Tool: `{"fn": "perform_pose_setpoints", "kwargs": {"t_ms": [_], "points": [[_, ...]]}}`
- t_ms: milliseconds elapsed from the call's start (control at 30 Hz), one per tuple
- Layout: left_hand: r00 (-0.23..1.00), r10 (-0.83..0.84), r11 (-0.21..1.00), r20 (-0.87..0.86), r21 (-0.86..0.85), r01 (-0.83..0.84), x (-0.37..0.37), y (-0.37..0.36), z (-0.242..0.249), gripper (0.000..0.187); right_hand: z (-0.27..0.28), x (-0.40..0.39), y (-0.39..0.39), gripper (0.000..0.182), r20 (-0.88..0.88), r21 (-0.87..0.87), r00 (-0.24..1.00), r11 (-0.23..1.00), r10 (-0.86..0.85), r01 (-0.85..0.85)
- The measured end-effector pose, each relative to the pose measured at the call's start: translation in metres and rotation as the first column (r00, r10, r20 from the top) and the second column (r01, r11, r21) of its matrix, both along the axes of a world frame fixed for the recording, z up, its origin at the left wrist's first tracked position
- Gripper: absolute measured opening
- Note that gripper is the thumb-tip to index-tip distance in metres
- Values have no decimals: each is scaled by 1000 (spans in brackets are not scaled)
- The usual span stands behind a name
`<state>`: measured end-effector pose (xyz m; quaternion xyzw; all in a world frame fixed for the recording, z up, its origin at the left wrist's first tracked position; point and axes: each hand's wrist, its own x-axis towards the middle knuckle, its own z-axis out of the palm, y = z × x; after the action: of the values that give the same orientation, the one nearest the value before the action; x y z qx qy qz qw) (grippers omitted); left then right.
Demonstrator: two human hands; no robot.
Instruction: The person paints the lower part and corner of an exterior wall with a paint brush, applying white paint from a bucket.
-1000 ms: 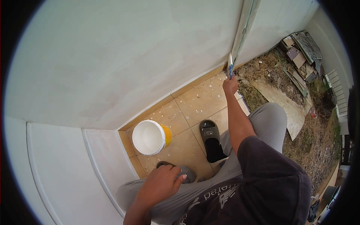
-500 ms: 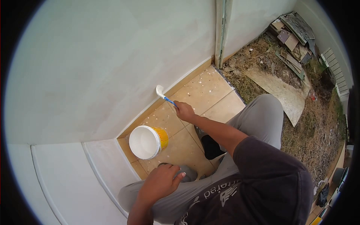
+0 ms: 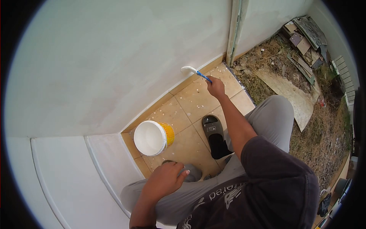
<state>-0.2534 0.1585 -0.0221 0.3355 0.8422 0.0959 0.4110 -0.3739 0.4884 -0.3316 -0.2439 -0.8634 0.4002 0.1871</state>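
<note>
My right hand point(image 3: 216, 87) grips the blue handle of a paint brush point(image 3: 203, 76). The brush's white, paint-covered head touches or nearly touches the pale wall point(image 3: 145, 49), just above the tan skirting. My left hand point(image 3: 166, 180) rests over my bent knee with its fingers curled loosely and the thumb apart, holding nothing. Beyond it stands a yellow-and-white bucket point(image 3: 166, 134) with white paint coating the inside.
Tan floor tiles point(image 3: 187, 141) carry white paint spots. A dark slide sandal point(image 3: 212, 128) is on my foot. To the right lie dry ground, a flat board point(image 3: 291, 99) and a pile of broken boards point(image 3: 305, 42). A white ridged surface point(image 3: 68, 168) stands at lower left.
My right hand and the brush have moved up and to the right along the wall's base, uncovering more of the sandal. My left hand stays over the knee.
</note>
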Motion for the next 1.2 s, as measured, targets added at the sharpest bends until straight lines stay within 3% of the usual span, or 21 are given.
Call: {"fn": "perform_pose_setpoints", "kwargs": {"t_ms": [233,433,567,667,767,900,967,1100,1200], "points": [[1000,6,1000,1,5,-6,-1,-3,7,31,-8,2,30,23,49,-67,968,966,-246,249],[1000,12,1000,-21,12,-12,2,-7,8,31,7,-5,44,26,182,-71,865,871,-468,486],[1000,-10,1000,-26,10,10,2,-5,10,32,15,-5,36,21,175,-28,824,834,-539,551],[999,-17,1000,-30,2,17,2,-3,12,32,12,-8,38,20,78,-122,765,755,-639,644],[999,-16,1000,-37,8,17,5,-4,10,33,18,-7,53,21,83,-103,736,729,-671,676],[999,-37,999,-17,-22,37,5,1,12,32,20,-10,35,21,76,-102,876,871,-476,481],[998,-44,999,-37,7,44,5,2,11,32,17,-20,17,20,46,-167,916,901,-398,400],[997,-64,997,-47,33,65,8,6,13,31,28,-8,-34,21,-26,-139,962,954,-273,267],[997,-68,997,-45,33,70,8,9,10,31,28,4,-81,19,-33,-121,996,990,-77,73]]}}
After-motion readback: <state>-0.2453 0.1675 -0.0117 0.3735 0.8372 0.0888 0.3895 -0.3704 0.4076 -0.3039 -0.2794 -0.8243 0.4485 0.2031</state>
